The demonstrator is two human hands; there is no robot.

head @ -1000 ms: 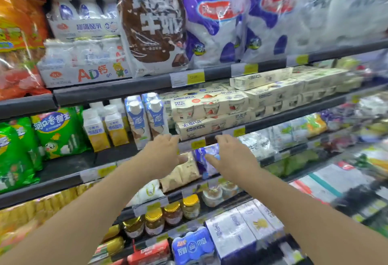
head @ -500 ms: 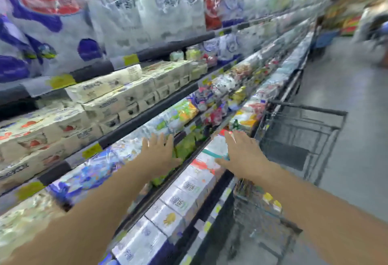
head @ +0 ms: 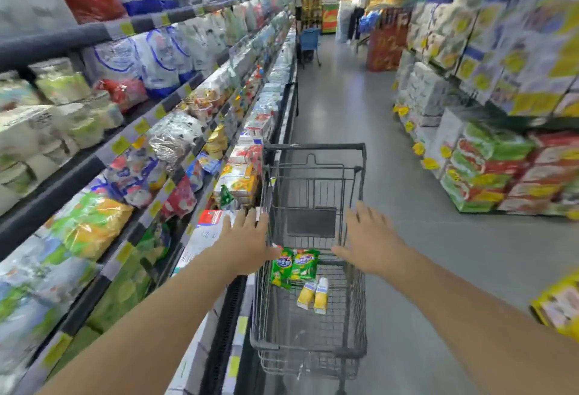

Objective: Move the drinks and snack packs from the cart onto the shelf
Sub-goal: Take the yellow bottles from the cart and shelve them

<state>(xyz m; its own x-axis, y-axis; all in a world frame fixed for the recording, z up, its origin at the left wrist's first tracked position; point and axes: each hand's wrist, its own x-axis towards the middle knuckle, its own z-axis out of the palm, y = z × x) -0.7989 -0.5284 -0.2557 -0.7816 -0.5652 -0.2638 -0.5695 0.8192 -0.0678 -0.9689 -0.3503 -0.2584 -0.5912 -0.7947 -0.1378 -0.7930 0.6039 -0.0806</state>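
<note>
A dark wire cart (head: 313, 344) stands in the aisle beside the chilled shelf (head: 131, 150). On its floor lie two green snack packs (head: 294, 264) and two small yellow-and-white drink bottles (head: 314, 294). My left hand (head: 247, 242) hovers over the cart's left rim, fingers straight and spread, holding nothing. My right hand (head: 371, 238) hovers over the right rim, also spread and empty. Both hands are above the goods, not touching them.
The shelf on the left is packed with milk bags, yogurt cups and boxed drinks. Stacked packs (head: 488, 169) line the right side of the aisle. A person (head: 357, 9) stands far down the grey floor, near another cart (head: 308, 42).
My view has swung right, from the shelf to the cart in the aisle. Both empty hands have moved away from the shelf and now hover over the cart.
</note>
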